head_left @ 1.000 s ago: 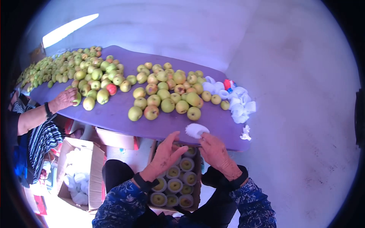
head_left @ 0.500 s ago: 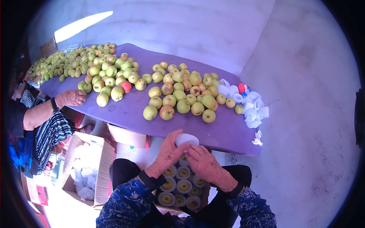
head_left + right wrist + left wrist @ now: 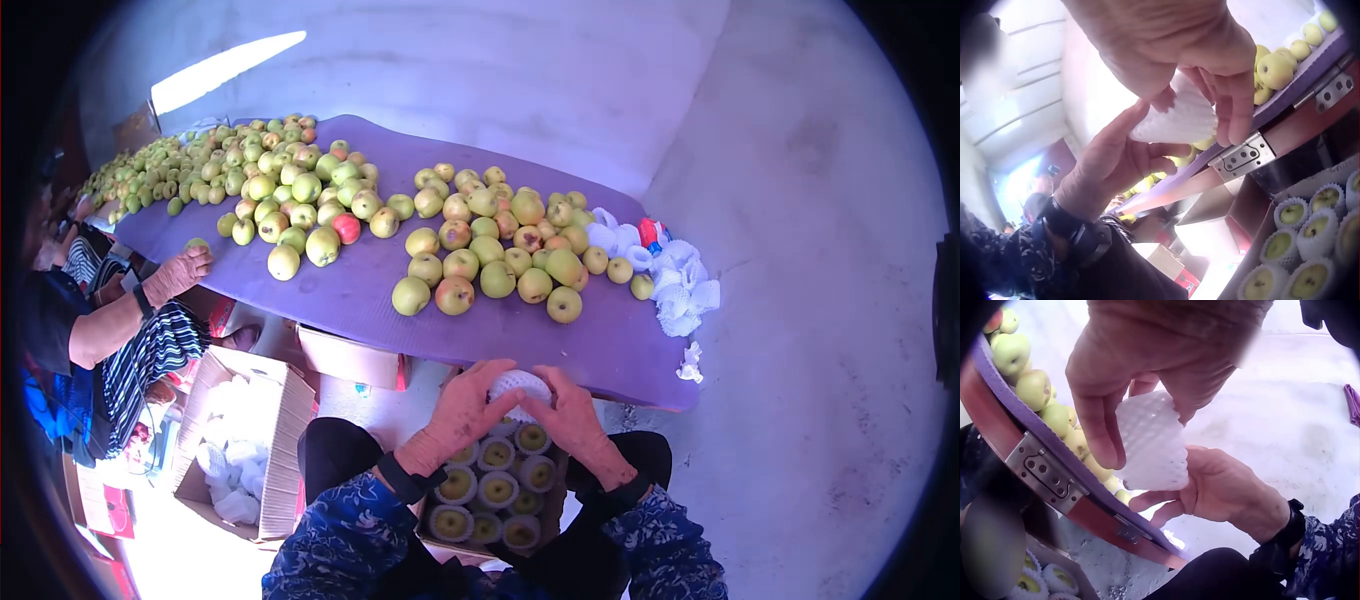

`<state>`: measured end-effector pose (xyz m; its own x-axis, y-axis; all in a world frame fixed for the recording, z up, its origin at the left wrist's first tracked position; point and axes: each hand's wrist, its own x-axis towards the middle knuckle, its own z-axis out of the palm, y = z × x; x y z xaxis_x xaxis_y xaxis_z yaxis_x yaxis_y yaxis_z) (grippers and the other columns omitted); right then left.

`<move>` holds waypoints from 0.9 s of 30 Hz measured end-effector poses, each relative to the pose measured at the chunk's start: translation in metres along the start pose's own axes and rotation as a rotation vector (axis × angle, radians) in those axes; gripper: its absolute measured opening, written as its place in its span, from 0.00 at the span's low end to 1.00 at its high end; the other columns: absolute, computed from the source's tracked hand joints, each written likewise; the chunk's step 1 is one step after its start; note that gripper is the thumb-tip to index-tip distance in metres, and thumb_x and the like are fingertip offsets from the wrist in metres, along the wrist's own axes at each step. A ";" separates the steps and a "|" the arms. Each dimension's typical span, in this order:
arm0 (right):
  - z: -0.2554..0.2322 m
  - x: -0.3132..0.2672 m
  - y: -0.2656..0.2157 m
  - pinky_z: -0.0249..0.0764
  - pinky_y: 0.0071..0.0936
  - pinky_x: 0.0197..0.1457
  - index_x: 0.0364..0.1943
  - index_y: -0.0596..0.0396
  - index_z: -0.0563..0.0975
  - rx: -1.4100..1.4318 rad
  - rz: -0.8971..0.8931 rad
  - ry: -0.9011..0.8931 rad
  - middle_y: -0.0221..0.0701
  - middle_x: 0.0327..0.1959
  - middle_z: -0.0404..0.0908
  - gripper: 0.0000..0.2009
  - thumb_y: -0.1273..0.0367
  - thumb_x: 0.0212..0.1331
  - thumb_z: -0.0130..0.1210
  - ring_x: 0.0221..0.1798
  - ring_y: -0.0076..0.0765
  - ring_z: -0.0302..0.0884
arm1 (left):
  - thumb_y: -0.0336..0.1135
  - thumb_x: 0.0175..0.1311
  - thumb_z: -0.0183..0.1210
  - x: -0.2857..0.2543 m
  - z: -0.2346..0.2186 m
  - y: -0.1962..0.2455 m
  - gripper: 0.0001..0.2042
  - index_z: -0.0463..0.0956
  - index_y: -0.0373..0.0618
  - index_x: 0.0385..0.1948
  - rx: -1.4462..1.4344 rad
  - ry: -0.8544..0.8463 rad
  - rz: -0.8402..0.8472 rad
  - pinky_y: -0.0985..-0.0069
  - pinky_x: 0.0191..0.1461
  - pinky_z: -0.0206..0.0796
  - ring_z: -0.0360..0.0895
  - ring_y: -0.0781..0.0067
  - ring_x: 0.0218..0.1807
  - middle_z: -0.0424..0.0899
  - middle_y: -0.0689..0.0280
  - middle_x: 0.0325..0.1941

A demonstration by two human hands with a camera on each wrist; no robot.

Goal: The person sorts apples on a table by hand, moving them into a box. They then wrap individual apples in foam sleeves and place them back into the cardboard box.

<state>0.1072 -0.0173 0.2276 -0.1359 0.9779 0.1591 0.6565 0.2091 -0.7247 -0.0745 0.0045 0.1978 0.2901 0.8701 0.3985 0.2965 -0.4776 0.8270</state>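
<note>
A white foam net sleeve (image 3: 518, 382) is held between both hands, over the table's front edge. My left hand (image 3: 457, 415) grips one side of the sleeve, its fingers bent over the foam (image 3: 1152, 444) in the left wrist view. From the other side my right hand (image 3: 580, 425) holds it with thumb and fingers. I cannot tell whether an apple is inside the sleeve. Below the hands, a carton (image 3: 555, 500) between the knees holds rows of apples (image 3: 497, 490) in foam nets, which also show in the right wrist view.
Loose green-yellow apples (image 3: 497, 280) cover much of the purple table (image 3: 350, 300). Foam nets (image 3: 683, 290) lie heaped at its right end. At left, another person's hand (image 3: 180, 275) is by an apple; below stands an open carton (image 3: 285, 440) with white foam nets.
My left hand has come over to the sleeve and taken hold of it beside my right hand. The head view has shifted, moving the table rightward. The other person's hand has moved toward the table edge.
</note>
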 end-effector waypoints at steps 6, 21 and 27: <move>0.011 0.008 0.017 0.75 0.37 0.44 0.48 0.56 0.74 0.025 -0.024 0.003 0.46 0.34 0.81 0.17 0.68 0.54 0.58 0.40 0.49 0.81 | 0.39 0.57 0.62 -0.008 0.000 0.005 0.22 0.71 0.41 0.52 0.379 0.025 0.067 0.66 0.45 0.72 0.78 0.52 0.47 0.76 0.53 0.49; 0.017 0.019 0.014 0.75 0.40 0.38 0.43 0.57 0.73 -0.204 -0.320 -0.056 0.43 0.30 0.80 0.17 0.64 0.52 0.60 0.35 0.47 0.80 | 0.34 0.52 0.61 -0.009 -0.003 0.001 0.10 0.73 0.47 0.35 0.406 0.041 0.064 0.60 0.33 0.70 0.77 0.53 0.34 0.73 0.60 0.34; -0.031 0.086 0.062 0.73 0.35 0.49 0.52 0.60 0.72 -0.065 -0.007 0.267 0.45 0.46 0.78 0.24 0.63 0.51 0.61 0.45 0.45 0.78 | 0.33 0.53 0.61 -0.008 -0.015 0.008 0.07 0.77 0.44 0.33 0.472 0.040 -0.026 0.61 0.36 0.69 0.76 0.51 0.35 0.75 0.59 0.32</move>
<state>0.1593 0.0797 0.2174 0.0545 0.9384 0.3412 0.7040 0.2063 -0.6796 -0.0883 -0.0046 0.2078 0.2447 0.8821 0.4026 0.6874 -0.4507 0.5696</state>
